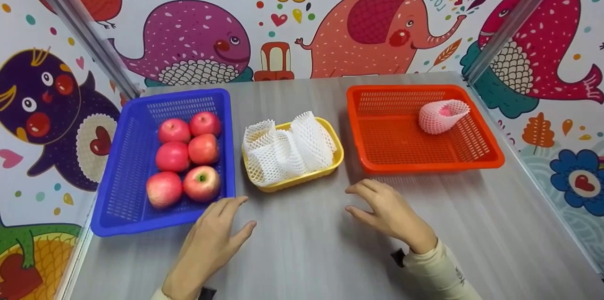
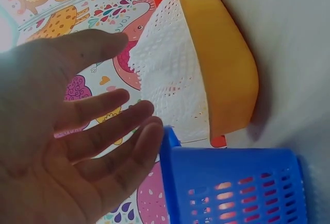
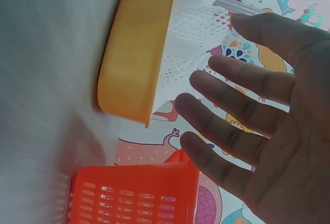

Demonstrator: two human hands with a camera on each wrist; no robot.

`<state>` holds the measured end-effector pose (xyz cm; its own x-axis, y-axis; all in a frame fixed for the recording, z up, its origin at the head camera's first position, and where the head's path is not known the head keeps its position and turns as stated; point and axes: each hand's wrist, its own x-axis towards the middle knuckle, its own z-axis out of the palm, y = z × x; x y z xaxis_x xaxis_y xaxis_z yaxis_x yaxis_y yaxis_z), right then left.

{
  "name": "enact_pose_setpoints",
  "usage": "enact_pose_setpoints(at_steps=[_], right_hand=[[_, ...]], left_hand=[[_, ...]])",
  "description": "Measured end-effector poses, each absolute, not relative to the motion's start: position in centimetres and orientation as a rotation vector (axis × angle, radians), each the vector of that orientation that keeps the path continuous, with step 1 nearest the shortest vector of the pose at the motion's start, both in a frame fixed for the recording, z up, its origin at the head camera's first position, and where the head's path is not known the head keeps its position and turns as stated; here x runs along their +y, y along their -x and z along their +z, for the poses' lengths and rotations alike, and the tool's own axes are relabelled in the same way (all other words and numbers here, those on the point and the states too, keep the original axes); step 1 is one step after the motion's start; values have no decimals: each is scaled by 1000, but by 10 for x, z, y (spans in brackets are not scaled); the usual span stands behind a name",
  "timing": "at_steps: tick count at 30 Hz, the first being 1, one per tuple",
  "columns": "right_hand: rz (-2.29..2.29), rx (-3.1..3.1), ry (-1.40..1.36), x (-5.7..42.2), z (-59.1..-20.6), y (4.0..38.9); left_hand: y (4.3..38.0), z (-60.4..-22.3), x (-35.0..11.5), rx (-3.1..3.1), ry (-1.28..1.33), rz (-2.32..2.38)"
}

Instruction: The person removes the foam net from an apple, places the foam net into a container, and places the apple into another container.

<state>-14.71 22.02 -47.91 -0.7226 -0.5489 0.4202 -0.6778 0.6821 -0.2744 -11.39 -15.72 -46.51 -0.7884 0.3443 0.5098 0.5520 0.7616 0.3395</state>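
My left hand [image 1: 210, 238] hovers by the near right corner of a blue basket [image 1: 108, 196], fingers loosely extended and holding nothing. Several red apples [image 1: 172, 157] sit inside that basket in two columns. To the right, my right hand [image 1: 389, 210] is held over the table in front of a red basket [image 1: 424, 168], its fingers apart and relaxed. Between the two baskets stands a small yellow basket [image 1: 292, 179] filled with white foam net sleeves [image 1: 311, 144]. In the red basket lies a pink foam net sleeve [image 1: 436, 118] with something reddish showing through its opening.
The grey table [image 1: 302, 253] is bounded by printed cartoon panels at the back and sides. Metal posts [image 1: 80, 26] stand at the back corners. The yellow basket sits close to the blue basket's right wall.
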Motion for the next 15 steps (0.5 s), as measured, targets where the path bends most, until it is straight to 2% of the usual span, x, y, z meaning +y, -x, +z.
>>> enact_pose_setpoints(at_steps=[8, 15], right_hand=[[574, -2579, -931, 238, -461, 162], [485, -2732, -777, 272, -432, 185]], left_hand=[[113, -468, -158, -2538, 666, -694], [111, -469, -157, -2562, 655, -714]])
